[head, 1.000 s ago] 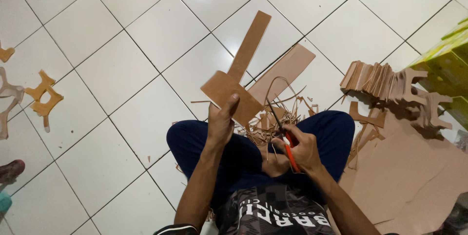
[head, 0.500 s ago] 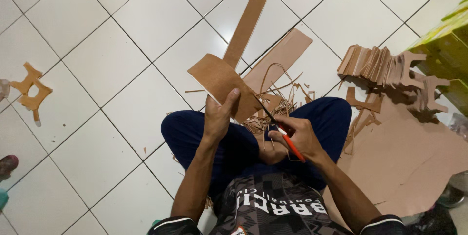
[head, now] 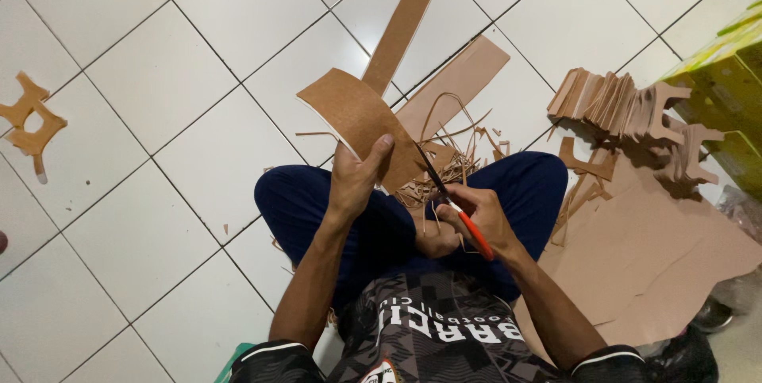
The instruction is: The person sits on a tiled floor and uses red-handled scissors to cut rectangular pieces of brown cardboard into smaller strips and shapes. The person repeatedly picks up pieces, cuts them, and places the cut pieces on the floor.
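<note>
I sit cross-legged on a white tiled floor. My left hand (head: 355, 179) grips a curved brown cardboard piece (head: 357, 117) by its lower edge, thumb on top, holding it above my knees. My right hand (head: 476, 220) holds scissors with orange handles (head: 454, 207); the dark blades point up and left and meet the right edge of the cardboard piece. Thin brown cardboard trimmings (head: 448, 162) lie in my lap between my blue trouser legs.
Two long cardboard strips (head: 401, 30) lie on the tiles ahead. A stack of cut cardboard shapes (head: 627, 109) sits at right beside large brown sheets (head: 667, 248) and a yellow-green box (head: 726, 85). One cut-out shape (head: 30, 121) lies far left.
My left hand has raised the cardboard piece and tilted it further left. The scissors have come up to its right edge, blades at the cardboard.
</note>
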Available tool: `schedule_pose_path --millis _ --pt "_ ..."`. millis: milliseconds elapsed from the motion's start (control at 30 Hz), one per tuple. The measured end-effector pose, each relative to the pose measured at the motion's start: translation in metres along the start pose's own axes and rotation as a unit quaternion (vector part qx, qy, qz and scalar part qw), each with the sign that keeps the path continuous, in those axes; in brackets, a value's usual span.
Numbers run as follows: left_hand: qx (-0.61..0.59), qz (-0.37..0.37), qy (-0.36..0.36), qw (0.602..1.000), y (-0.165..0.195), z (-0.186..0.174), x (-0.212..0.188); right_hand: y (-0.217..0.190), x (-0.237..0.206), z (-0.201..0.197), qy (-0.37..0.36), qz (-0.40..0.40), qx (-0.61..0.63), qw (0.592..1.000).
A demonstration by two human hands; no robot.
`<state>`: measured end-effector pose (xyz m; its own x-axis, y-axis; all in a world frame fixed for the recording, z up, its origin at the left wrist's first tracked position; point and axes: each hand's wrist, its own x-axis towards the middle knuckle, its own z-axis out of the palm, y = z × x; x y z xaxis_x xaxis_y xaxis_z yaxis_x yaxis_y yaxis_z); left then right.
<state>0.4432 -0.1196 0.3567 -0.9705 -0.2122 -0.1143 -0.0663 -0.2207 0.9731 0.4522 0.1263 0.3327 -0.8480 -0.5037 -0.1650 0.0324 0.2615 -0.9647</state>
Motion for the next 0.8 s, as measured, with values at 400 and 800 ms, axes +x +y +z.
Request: schedule_pose_path --millis 400,800 --pt "0.014 -0.013 -0.028 0.999 -0.004 -0.003 -0.003 0.003 -0.005 0.009 0.058 0.034 -0.092 0.993" --pt "-0.014 -0.015 -0.066 0.998 -0.001 0.008 -0.017 -0.003 -0.009 0.019 0.074 0.002 -0.061 0.995"
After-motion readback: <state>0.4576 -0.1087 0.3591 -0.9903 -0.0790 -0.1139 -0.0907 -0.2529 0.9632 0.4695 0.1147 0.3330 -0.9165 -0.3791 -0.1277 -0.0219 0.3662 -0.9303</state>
